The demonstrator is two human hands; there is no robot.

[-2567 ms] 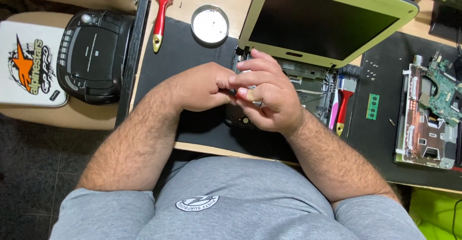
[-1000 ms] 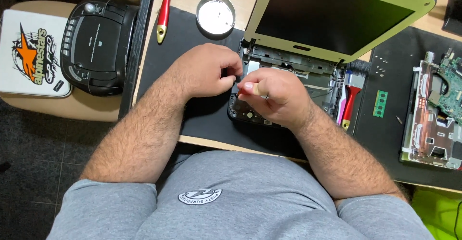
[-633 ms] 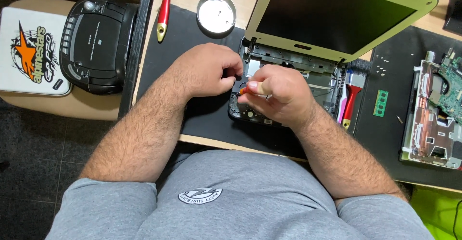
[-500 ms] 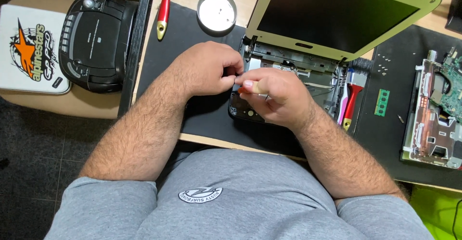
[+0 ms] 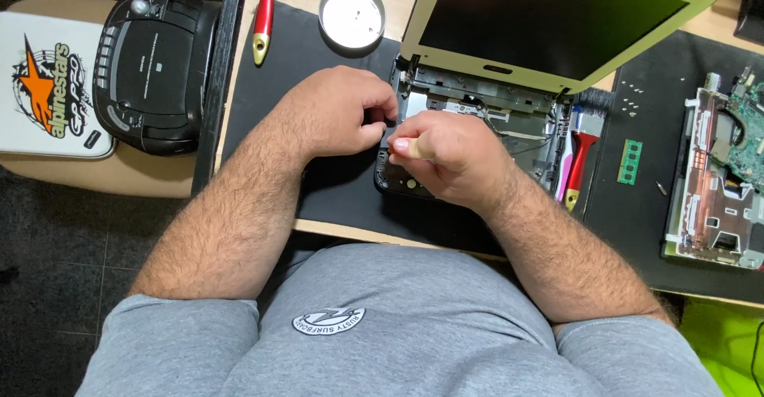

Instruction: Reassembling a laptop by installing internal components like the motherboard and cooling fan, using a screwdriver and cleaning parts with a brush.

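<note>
An opened laptop with a yellow-green lid (image 5: 557,15) lies on a black mat (image 5: 286,63). Its base (image 5: 509,114) is uncovered, and bare internals show. My right hand (image 5: 458,158) rests on the base's left front part, closed around a small tan-handled tool (image 5: 417,149) whose tip is hidden. My left hand (image 5: 342,114) sits just left of it. Its curled fingers pinch the left edge of the base, close to the right thumb.
A round metal tin (image 5: 352,17) and a red-handled brush (image 5: 264,11) lie at the back. Another red-handled brush (image 5: 579,154), a green memory stick (image 5: 629,161), loose screws (image 5: 633,99) and a stripped circuit-board chassis (image 5: 720,182) lie to the right. A black CD player (image 5: 151,67) stands to the left.
Both hands have moved from the mat in front of the laptop up onto the left side of its base. Over the last second they have barely shifted.
</note>
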